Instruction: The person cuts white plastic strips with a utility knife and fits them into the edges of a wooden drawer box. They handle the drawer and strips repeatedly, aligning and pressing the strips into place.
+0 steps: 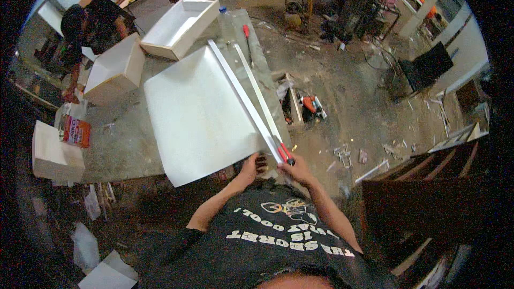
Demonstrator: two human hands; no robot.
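Note:
A large white sheet [201,120] lies on the workbench, its near edge by my hands. Along its right side runs a long white straight bar [241,93], and a narrow white strip [257,91] lies beside that, slanting the same way. My right hand [296,170] is closed around a red-and-black hand tool [285,153] at the near ends of the bar and strip; its exact kind is unclear. By the sheet's near right corner, my left hand [249,171] has its fingers apart and bent, with nothing visible in them.
Two open white drawer boxes [182,29] [115,69] stand at the bench's far left. A white block-shaped box [56,152] and a red can [76,131] sit nearer. A red-handled tool [246,31] lies far right. Another person [101,18] bends beyond the bench. Scraps litter the floor.

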